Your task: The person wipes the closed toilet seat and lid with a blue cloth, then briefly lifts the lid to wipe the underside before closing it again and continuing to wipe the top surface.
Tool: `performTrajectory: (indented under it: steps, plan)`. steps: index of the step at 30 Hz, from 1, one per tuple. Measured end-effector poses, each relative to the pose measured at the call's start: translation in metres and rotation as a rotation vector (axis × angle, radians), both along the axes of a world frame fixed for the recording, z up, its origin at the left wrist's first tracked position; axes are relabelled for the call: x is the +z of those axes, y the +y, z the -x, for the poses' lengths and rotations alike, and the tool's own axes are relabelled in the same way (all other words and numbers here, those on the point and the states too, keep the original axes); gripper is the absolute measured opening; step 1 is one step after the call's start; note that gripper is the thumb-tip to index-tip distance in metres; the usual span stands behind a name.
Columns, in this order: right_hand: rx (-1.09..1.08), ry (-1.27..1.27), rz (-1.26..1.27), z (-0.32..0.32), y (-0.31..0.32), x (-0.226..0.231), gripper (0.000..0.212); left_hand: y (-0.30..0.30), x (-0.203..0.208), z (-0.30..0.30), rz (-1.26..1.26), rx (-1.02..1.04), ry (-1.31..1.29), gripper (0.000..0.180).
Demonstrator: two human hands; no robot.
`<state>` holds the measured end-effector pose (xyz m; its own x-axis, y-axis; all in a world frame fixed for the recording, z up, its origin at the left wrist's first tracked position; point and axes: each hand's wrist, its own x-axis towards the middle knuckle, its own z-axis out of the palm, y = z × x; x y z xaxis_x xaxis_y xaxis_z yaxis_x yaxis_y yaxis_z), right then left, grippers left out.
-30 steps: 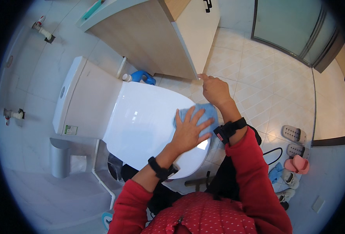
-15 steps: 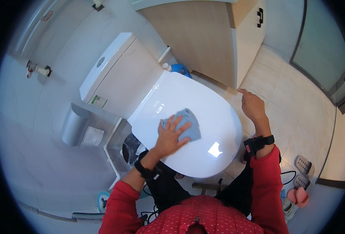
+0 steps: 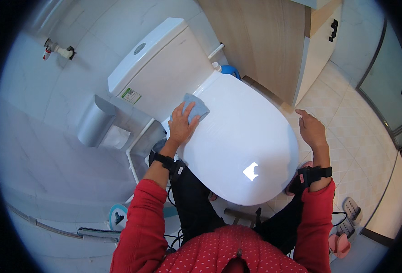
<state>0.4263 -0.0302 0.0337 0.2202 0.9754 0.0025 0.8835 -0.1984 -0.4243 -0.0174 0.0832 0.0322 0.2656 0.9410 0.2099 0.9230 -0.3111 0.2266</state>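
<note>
My left hand [image 3: 181, 126] presses a light blue cloth [image 3: 195, 107] onto the white toilet lid [image 3: 246, 136], at its back left corner near the hinge. Part of the cloth shows beyond my fingers; the rest lies under them. Behind it rises the white toilet tank [image 3: 169, 68], with a round flush button on top. Off the right side of the lid, my right hand [image 3: 312, 130] hangs in the air, empty, index finger stretched out and the other fingers loosely bent.
A grey paper dispenser [image 3: 95, 121] with paper hanging out is on the left wall. Beside the tank stand a blue bottle [image 3: 230, 71] and a wooden cabinet [image 3: 264, 45]. A pipe [image 3: 139, 136] runs near the toilet's left side. Slippers [image 3: 352, 211] lie at the lower right.
My left hand has moved the cloth from the middle of the lid back toward the tank. My right hand stays off the lid's right side. The view has shifted a little.
</note>
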Motion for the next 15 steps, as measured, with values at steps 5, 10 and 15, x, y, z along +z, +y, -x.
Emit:
performTrajectory:
  steps: [5,10,15]
  plan:
    - [0.028,0.025,-0.007,0.000,-0.005,0.001,0.033,-0.026,-0.009,0.009,-0.091,0.059,-0.037,0.057]
    - [0.054,0.044,-0.001,0.000,-0.008,-0.002,0.033,-0.055,-0.018,0.012,-0.153,0.115,-0.055,0.056]
    - [0.090,0.050,-0.035,0.001,-0.007,-0.005,0.034,-0.093,-0.025,0.008,-0.179,0.115,-0.101,0.056]
